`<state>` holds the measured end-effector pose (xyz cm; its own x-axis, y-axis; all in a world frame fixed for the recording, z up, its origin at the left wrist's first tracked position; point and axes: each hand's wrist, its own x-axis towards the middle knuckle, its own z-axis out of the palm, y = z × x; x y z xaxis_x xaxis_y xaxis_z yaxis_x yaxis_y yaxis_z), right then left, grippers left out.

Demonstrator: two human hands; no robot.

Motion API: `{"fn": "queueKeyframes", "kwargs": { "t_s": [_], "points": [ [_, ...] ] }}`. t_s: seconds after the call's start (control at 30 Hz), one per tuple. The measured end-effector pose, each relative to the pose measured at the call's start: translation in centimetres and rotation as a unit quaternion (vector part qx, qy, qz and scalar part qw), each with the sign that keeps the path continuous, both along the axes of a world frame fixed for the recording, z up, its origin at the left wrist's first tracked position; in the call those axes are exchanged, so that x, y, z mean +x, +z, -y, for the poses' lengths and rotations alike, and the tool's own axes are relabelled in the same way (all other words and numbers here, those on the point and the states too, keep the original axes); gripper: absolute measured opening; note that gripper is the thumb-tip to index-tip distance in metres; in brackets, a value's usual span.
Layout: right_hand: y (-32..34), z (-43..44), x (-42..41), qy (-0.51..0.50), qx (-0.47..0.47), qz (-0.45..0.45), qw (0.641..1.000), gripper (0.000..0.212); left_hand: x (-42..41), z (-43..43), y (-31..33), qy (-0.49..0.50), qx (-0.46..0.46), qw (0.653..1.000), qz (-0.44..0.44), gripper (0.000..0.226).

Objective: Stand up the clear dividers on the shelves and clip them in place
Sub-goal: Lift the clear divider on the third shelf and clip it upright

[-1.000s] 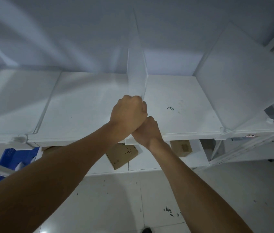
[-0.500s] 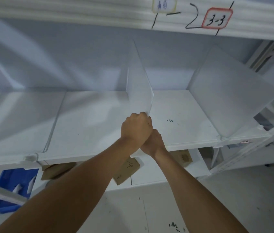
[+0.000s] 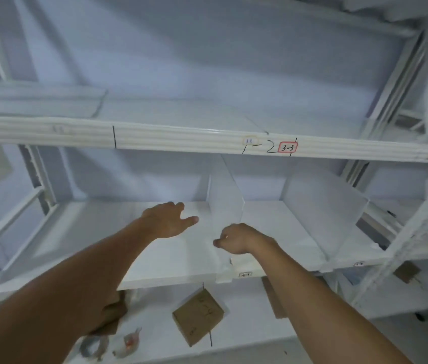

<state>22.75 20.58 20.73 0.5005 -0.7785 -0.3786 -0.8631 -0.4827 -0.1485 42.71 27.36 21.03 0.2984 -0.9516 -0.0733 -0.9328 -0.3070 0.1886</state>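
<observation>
Your left hand (image 3: 167,219) hovers over the shelf (image 3: 81,232) with fingers spread, holding nothing, left of the divider (image 3: 224,200). The divider stands upright, its long axis running front to back. Your right hand (image 3: 236,239) is loosely curled and empty, nearest its front foot, so it looks better placed for clipping.

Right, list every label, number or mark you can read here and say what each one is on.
"3-3": red-bordered label on the upper shelf rail.
"2": black marker beside it on the rail.
Small tag on the rail: blurred.
Tag on the lower shelf edge: unreadable.
Handwriting on the cardboard box: unreadable.
</observation>
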Motion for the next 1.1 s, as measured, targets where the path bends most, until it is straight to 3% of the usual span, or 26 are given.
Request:
{"fn": "queueKeyframes", "kwargs": {
  "t_s": [0.23,0.5,0.83,1.1],
  "points": [
    [9.3,-7.4,5.0,0.08,-0.114,0.081,0.987,0.07,5.4,-11.0,7.0,0.073,-0.029,0.992,0.099,0.084],
    [15.0,-15.0,9.7,0.111,-0.165,0.101,0.975,0.068,10.5,-20.8,11.4,0.115,-0.034,0.986,0.119,0.081],
    [16.4,-19.7,20.0,0.073,-0.155,0.067,0.983,0.072,21.1,-25.5,13.8,0.099,-0.038,0.984,0.142,0.082],
    [13.4,-21.8,26.7,0.072,-0.185,0.077,0.977,0.068,26.5,-25.8,11.2,0.07,-0.024,0.988,0.132,0.081]
  ]
}}
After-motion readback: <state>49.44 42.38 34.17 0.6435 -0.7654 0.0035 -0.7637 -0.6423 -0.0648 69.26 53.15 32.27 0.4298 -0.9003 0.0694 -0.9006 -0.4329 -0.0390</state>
